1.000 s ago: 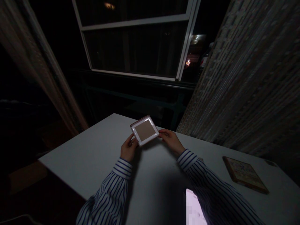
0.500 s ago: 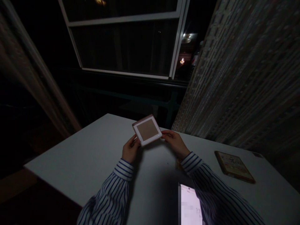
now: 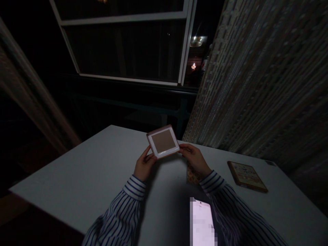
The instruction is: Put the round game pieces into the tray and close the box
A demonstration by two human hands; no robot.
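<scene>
Both hands hold up a small square frame with a white border and a brown centre, just above the far part of a white table. My left hand pinches its near left corner. My right hand grips its right edge with the fingers closed on it. Both arms wear blue-and-white striped sleeves. A small patterned piece lies on the table under my right wrist, partly hidden.
A wooden-framed picture board lies flat on the table at the right. A lit phone screen glows near the bottom edge. A dark window with a white frame is ahead, with curtains on both sides. The room is dim.
The view has shifted, so the table and window sit further left. The frame stays held in both hands and has turned slightly flatter. The patterned piece under my right wrist has come into sight.
</scene>
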